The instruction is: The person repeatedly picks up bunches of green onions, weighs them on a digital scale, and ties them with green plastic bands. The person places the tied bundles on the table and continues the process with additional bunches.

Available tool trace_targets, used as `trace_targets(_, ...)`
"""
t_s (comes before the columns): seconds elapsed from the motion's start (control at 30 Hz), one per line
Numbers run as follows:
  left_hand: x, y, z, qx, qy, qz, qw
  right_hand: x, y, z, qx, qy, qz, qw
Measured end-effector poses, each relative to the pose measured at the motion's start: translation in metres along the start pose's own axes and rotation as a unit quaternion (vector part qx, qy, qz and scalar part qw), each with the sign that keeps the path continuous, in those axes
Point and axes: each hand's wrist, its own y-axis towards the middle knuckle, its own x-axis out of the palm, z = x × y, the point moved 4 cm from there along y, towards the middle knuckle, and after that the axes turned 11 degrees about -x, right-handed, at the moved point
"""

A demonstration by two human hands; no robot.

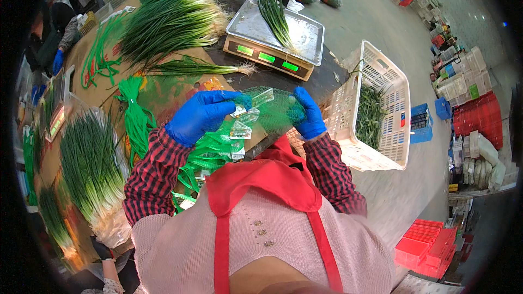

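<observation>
A green mesh net bag (274,108) is stretched between my two blue-gloved hands. My left hand (200,116) pinches one end, where the mesh bunches beside a clear tag. The other end is gathered in the fingers of my right hand (309,113). Under and left of the net lie several flat green net sleeves (212,145) with printed labels. Just beyond my hands, a small bunch of green onions (200,67) lies on the table, roots to the right. Another bunch (274,20) rests on the metal tray of a digital scale (306,34).
A large green onion pile (171,24) covers the back of the table, with another heap (94,171) at left. Green straps (132,114) lie near my left arm. At right stands a white plastic crate (386,65) holding green leaves. Other people work across and to the left.
</observation>
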Motion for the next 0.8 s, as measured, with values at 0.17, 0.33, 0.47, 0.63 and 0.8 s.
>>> trace_targets(0.17,-0.007,0.003,0.006,0.027,-0.092,0.025,0.995,0.054,-0.019,-0.007,0.018,-0.011,-0.311,0.95)
trace_targets(0.33,-0.015,0.006,0.019,0.048,-0.133,0.05,0.989,0.079,-0.031,0.0,-0.106,-0.398,-0.302,0.86)
trace_targets(0.47,-0.02,0.012,0.012,0.122,0.135,0.102,0.978,0.066,-0.02,-0.025,-0.118,-0.395,-0.167,0.896)
trace_targets(0.63,-0.038,0.035,-0.025,0.048,0.28,0.091,0.954,0.062,-0.005,-0.035,-0.169,-0.173,-0.207,0.948)
trace_targets(0.8,-0.046,0.049,-0.025,0.097,-0.277,0.03,0.956,0.048,0.004,-0.009,-0.094,0.008,-0.08,0.992)
